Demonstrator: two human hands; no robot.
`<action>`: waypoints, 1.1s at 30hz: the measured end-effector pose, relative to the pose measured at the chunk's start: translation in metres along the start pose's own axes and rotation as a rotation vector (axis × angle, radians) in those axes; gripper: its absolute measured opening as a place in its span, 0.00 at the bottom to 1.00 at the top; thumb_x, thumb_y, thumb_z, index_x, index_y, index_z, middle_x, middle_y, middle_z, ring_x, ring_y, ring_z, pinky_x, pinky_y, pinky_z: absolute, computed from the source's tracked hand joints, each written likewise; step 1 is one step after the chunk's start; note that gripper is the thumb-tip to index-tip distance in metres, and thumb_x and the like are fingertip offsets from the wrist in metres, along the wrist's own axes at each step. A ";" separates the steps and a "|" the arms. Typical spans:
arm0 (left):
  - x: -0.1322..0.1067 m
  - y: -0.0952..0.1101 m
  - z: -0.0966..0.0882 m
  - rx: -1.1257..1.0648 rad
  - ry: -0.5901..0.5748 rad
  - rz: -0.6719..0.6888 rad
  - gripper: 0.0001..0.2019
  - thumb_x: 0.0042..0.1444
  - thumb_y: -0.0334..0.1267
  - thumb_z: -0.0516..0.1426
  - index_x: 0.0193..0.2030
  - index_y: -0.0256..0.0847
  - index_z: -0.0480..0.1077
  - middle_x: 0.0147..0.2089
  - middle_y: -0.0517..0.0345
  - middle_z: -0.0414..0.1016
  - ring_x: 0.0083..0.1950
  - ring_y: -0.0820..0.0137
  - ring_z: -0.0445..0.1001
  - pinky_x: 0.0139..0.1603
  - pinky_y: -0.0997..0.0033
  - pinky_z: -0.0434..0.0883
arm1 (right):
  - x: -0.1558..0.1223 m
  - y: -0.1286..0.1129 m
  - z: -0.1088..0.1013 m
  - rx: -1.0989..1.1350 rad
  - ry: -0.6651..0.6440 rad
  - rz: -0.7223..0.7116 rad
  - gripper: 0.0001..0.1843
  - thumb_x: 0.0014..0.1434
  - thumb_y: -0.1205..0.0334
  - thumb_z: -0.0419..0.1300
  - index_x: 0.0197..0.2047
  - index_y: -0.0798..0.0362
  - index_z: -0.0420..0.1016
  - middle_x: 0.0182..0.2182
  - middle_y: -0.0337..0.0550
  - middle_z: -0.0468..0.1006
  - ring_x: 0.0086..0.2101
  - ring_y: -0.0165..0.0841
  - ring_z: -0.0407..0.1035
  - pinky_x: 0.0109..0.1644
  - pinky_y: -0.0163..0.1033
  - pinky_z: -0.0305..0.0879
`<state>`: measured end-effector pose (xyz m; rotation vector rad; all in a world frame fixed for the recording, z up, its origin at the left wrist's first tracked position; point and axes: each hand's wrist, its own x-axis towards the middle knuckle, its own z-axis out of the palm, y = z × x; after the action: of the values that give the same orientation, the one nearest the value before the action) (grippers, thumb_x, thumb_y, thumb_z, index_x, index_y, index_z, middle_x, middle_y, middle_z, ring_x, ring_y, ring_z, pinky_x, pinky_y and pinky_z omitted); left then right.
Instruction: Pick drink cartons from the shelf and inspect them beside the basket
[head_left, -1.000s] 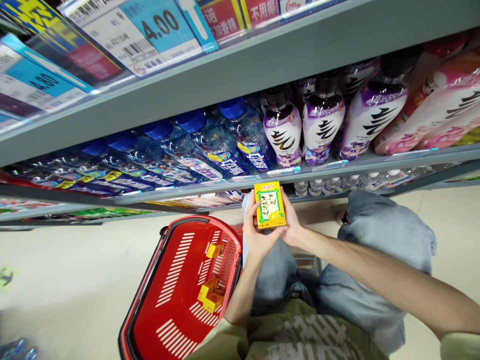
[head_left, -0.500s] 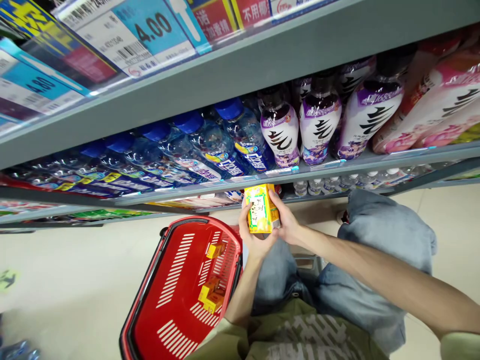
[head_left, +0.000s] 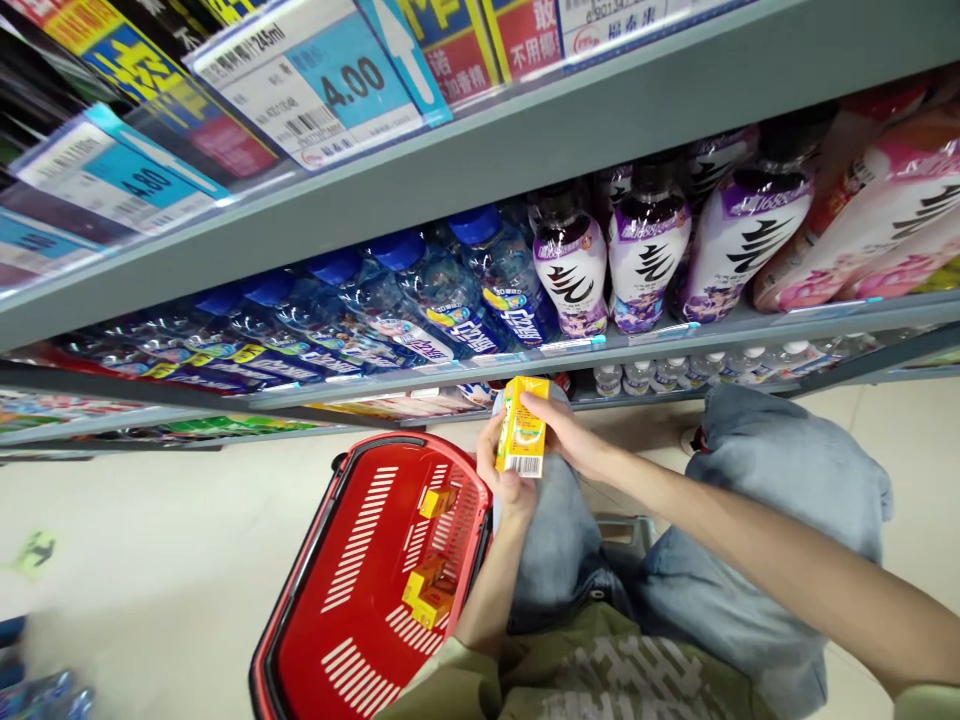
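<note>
Between my two hands is a yellow drink carton (head_left: 528, 430), with a side bearing a barcode and small print facing up at me. My left hand (head_left: 506, 480) grips it from the left and below, fingers closed around its edge. On its right side, my right hand (head_left: 566, 430) holds the upper part, with the thumb lying on the printed face. Just left of my left forearm stands a red shopping basket (head_left: 360, 540). Inside it lie several small yellow-orange cartons (head_left: 429, 595), grouped at its right side.
Ahead is a shelf (head_left: 480, 365) with blue-capped bottles (head_left: 495, 270) and white-and-purple bottles (head_left: 570, 270). Price tags (head_left: 330, 90) line the shelf edge above. Small water bottles (head_left: 667, 375) stand on the bottom shelf. More bottles (head_left: 52, 695) lie at the lower left.
The carton has been turned in my hands, from its front with large writing to the barcode side. My right thumb has moved onto that face. The view has shifted slightly.
</note>
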<state>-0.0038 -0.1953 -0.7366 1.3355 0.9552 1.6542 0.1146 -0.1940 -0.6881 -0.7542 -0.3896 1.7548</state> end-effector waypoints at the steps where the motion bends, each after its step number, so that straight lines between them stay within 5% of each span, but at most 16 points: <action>1: 0.001 0.001 0.002 -0.033 0.005 -0.015 0.36 0.53 0.71 0.60 0.57 0.45 0.76 0.48 0.51 0.81 0.48 0.58 0.81 0.50 0.59 0.78 | 0.001 -0.001 0.000 -0.040 0.004 -0.009 0.24 0.60 0.39 0.70 0.51 0.48 0.82 0.38 0.41 0.86 0.35 0.37 0.81 0.30 0.35 0.78; 6: 0.004 0.010 0.007 -0.073 0.004 -0.118 0.35 0.53 0.71 0.60 0.54 0.45 0.77 0.49 0.52 0.80 0.45 0.60 0.80 0.50 0.59 0.78 | 0.001 -0.011 0.004 -0.201 0.050 -0.014 0.25 0.61 0.38 0.68 0.50 0.49 0.82 0.32 0.42 0.84 0.26 0.37 0.79 0.20 0.35 0.74; 13: 0.003 0.014 0.007 -0.138 -0.027 -0.184 0.33 0.54 0.69 0.62 0.55 0.45 0.78 0.50 0.51 0.81 0.47 0.59 0.81 0.49 0.63 0.77 | -0.002 -0.016 0.007 -0.318 0.096 -0.017 0.31 0.63 0.33 0.63 0.51 0.52 0.80 0.32 0.44 0.84 0.28 0.39 0.80 0.17 0.35 0.73; 18: 0.005 0.014 0.009 -0.144 -0.033 -0.184 0.35 0.52 0.70 0.62 0.56 0.44 0.78 0.50 0.49 0.82 0.43 0.59 0.82 0.41 0.66 0.77 | -0.002 -0.016 0.007 -0.293 0.082 -0.029 0.30 0.61 0.33 0.65 0.49 0.52 0.81 0.29 0.43 0.83 0.25 0.37 0.78 0.16 0.34 0.70; 33: 0.006 0.014 0.011 -0.064 -0.015 -0.162 0.37 0.52 0.73 0.59 0.54 0.42 0.78 0.46 0.49 0.82 0.41 0.61 0.81 0.43 0.64 0.78 | -0.001 -0.015 0.006 -0.242 0.089 -0.015 0.28 0.61 0.35 0.67 0.49 0.52 0.81 0.29 0.43 0.84 0.25 0.38 0.79 0.16 0.35 0.72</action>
<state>0.0048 -0.1948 -0.7200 1.1942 0.9677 1.5365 0.1218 -0.1893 -0.6739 -0.9954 -0.5526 1.6715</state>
